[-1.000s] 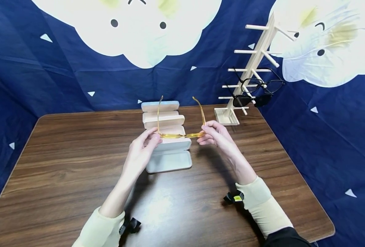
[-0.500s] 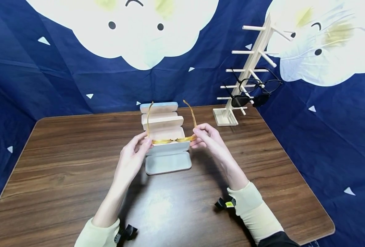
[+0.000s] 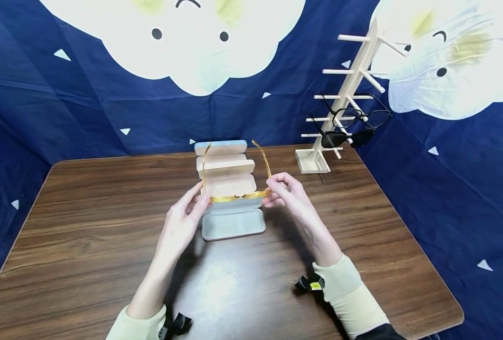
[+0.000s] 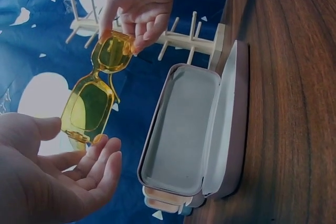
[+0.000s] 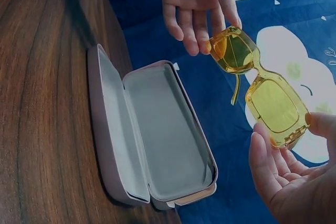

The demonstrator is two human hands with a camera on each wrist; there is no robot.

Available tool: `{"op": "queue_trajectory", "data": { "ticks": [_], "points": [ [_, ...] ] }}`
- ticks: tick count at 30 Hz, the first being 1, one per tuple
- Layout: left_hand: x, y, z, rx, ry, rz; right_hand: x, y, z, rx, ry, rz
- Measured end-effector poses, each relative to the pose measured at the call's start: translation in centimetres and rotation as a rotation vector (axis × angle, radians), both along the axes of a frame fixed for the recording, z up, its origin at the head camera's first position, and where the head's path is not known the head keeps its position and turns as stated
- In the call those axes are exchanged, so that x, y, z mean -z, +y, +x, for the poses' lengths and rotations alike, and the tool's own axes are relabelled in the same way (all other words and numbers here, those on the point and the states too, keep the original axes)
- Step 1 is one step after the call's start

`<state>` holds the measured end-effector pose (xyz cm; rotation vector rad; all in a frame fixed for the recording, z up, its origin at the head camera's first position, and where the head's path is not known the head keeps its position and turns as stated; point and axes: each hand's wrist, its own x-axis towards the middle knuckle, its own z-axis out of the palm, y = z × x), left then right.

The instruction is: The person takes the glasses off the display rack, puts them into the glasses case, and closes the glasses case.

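A pair of yellow-framed sunglasses (image 3: 223, 199) is held up between my two hands, its temples unfolded and pointing away. My left hand (image 3: 182, 215) pinches the left end of the frame between thumb and fingers. At the other end, my right hand (image 3: 291, 196) pinches the hinge corner the same way. Under and behind the sunglasses lie open glasses cases (image 3: 233, 224) in a row from front to back. The nearest case (image 4: 181, 129) shows a grey lining in the left wrist view. Yellow-green lenses (image 5: 273, 106) appear clearly in the right wrist view.
A wooden glasses rack (image 3: 357, 71) stands at the back right of the brown table (image 3: 106, 245). Black-framed glasses (image 3: 362, 118) and dark sunglasses (image 3: 348, 138) hang on its lower pegs. Blue cloth (image 3: 85, 118) with white clouds surrounds the table's back and sides.
Both hands have brought the sunglasses left and slightly nearer to me over the cases, mostly in the first half second. The grip at both ends is unchanged.
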<state>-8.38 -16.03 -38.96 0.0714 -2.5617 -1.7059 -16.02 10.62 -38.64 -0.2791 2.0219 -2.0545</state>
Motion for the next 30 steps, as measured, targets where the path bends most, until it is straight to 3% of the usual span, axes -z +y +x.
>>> {"op": "queue_trajectory", "data": {
  "ticks": [18,30],
  "points": [
    [0.20,-0.27,0.16,0.063,0.012,0.071,0.16,0.16,-0.02,-0.033,0.012,-0.010],
    [0.30,-0.28,0.31,0.083,0.015,0.058,0.04,0.24,0.10,-0.035,0.010,-0.021]
  ]
}}
